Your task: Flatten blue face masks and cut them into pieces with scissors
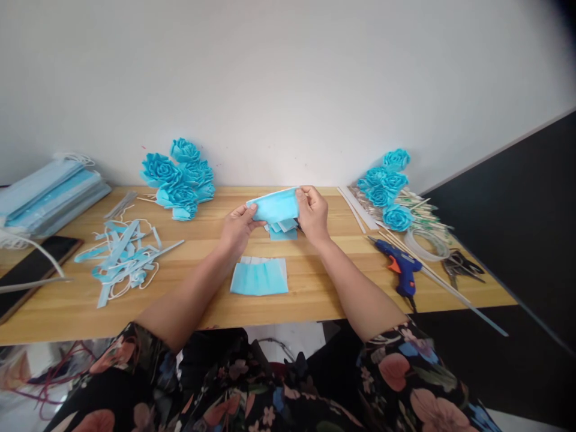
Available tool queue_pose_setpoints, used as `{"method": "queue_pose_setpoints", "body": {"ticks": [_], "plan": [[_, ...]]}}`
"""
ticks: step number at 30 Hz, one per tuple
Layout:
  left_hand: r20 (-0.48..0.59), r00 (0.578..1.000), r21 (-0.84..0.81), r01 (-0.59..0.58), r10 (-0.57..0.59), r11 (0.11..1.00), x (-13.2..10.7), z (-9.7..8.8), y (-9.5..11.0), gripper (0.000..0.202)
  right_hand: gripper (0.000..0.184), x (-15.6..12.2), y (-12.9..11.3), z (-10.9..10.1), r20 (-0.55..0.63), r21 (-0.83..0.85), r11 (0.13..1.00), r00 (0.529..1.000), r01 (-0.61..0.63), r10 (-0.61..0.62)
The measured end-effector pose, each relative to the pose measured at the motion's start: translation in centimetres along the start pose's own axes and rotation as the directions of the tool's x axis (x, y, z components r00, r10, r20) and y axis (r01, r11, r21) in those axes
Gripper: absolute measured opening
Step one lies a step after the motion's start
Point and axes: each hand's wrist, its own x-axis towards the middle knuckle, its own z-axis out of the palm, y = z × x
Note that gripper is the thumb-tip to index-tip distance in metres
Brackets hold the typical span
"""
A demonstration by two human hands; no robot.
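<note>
Both my hands hold a light blue piece of face-mask fabric (276, 207) stretched between them above the wooden table (315, 288). My left hand (237, 228) pinches its left end and my right hand (312, 213) pinches its right end. Under the fabric lies a small pile of blue cut pieces (283, 231). A flat blue mask piece (260, 277) lies on the table nearer to me, between my forearms.
Blue fabric roses (177, 180) lie at the back left, more roses (387, 189) on wooden sticks at the back right. Cut strips (126, 258), a mask stack (49, 198) and a phone (33, 264) are left. A blue glue gun (400, 267), tape roll (425, 243) and scissors (461, 264) are right.
</note>
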Motion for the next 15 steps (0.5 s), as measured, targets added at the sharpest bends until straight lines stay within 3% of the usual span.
{"method": "queue_pose_setpoints", "body": {"ticks": [4,9,15], "plan": [[-0.026,1.000,0.009,0.000,0.000,1.000,-0.01,0.01,0.22,0.034,0.039,0.39,0.49,-0.07,0.105,0.157,0.974,0.984,-0.162,0.147],[-0.049,0.999,0.006,-0.002,0.002,1.000,0.08,-0.06,0.18,0.032,0.046,0.84,0.61,-0.05,0.211,0.300,0.911,0.951,-0.283,0.226],[-0.033,0.999,0.016,-0.019,0.019,1.000,0.09,-0.10,-0.14,0.034,0.055,0.84,0.87,0.24,0.265,0.310,0.894,0.933,-0.322,0.244]]}}
